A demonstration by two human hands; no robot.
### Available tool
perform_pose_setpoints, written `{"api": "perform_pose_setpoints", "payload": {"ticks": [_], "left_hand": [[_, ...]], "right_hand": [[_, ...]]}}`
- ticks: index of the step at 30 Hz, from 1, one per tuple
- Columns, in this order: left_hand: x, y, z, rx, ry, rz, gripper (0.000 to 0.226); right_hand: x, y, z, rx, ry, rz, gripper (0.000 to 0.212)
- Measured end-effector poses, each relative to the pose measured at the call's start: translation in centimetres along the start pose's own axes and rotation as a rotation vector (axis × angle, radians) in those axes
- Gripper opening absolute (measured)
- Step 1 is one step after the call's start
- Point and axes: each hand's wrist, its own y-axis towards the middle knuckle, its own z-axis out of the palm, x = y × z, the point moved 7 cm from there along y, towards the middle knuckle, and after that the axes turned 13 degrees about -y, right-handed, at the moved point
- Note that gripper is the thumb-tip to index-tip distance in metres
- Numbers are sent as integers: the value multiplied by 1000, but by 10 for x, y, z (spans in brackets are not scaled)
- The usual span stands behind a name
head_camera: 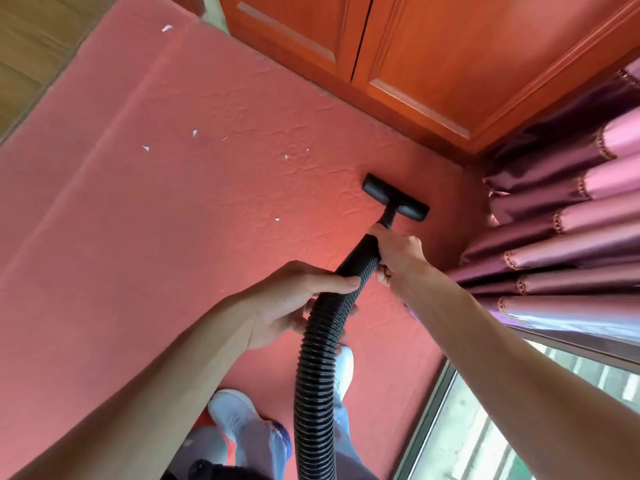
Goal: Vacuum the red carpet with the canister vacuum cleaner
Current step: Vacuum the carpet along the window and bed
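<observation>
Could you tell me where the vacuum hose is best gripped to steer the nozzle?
Grip the smooth, straight cuff just behind the nozzle, fingers wrapped round it from its right, as the right hand does. The ribbed hose farther back bends, so the left hand holding it there can only support it.

Forearms [166, 382] bare right up to frame edge. 2 pale grey-white trainers [239, 415], rounded toes. Grey-blue trousers [259, 445] reach down over trainer tops.
</observation>
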Motion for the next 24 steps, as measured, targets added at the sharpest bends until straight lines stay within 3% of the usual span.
{"api": "perform_pose_setpoints", "payload": {"ticks": [3, 9, 11, 16, 20, 24], "left_hand": [[6, -15, -10, -7, -36, 33, 33], [26, -11, -23, -270, -219, 202, 40], [37, -12, -27, -286, -289, 218, 41], [54, -46, -27, -118, -283, 216, 36], [73, -92, -39, 56, -309, 166, 39], [100, -113, -57, 40, -285, 129, 36]], "right_hand": [[2, -13, 13, 0, -34, -19, 21], [9, -6, 36, 29, -20, -2, 29], [4, -9, 43, 23, -13, -9, 32], [-6, -47, 45, -9, 51, -80, 25], [-29, -92, 59, 37, -26, -89, 36], [-63, -114, 91, 149, -26, -18, 32]]}}
